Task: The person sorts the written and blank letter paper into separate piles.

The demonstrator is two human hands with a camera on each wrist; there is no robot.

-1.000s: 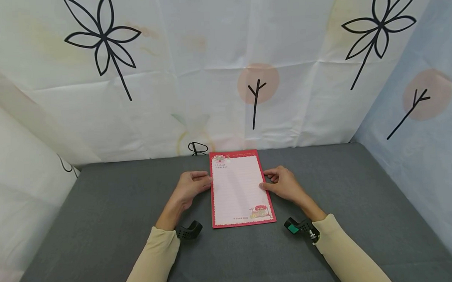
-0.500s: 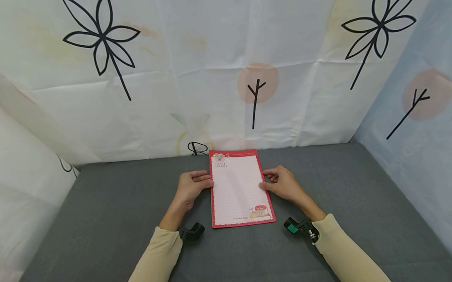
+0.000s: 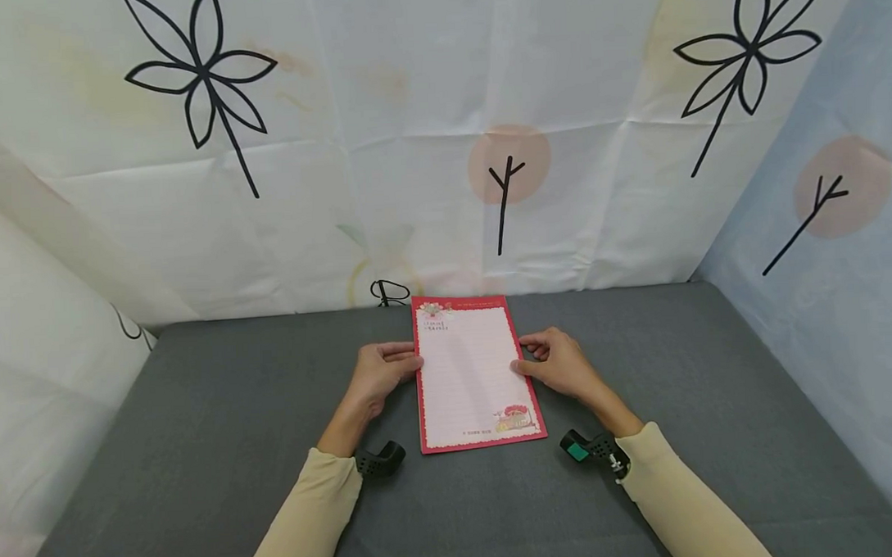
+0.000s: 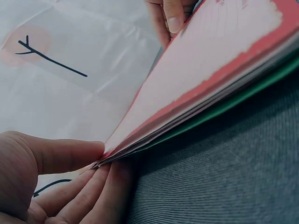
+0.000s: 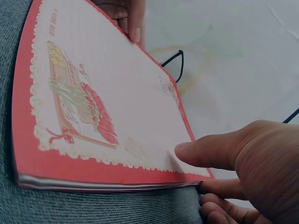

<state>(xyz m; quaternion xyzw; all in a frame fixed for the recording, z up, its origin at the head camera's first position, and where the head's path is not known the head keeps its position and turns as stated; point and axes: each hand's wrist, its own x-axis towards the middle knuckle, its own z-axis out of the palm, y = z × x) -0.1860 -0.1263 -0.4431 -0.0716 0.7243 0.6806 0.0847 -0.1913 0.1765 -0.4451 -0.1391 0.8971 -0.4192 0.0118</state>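
A writing pad with a red border and a pale lined sheet lies between the two hands on the grey tabletop. Its left edge is pinched by my left hand, thumb on top and fingers beneath, as the left wrist view shows. My right hand pinches the right edge, its thumb resting on the sheet. In the right wrist view a printed picture of flowers and a crate fills one corner of the pad. Several page layers and a green sheet show along the pad's side in the left wrist view.
The grey cloth-covered table spreads out on both sides of the pad. Behind it hangs a white curtain with leaf and twig prints, near the pad's top edge. A bluish curtain bounds the right side.
My left hand has shifted slightly right, its thumb now over the pad's edge. The pad's lower edge has moved a little toward me. My right hand looks unmoved.
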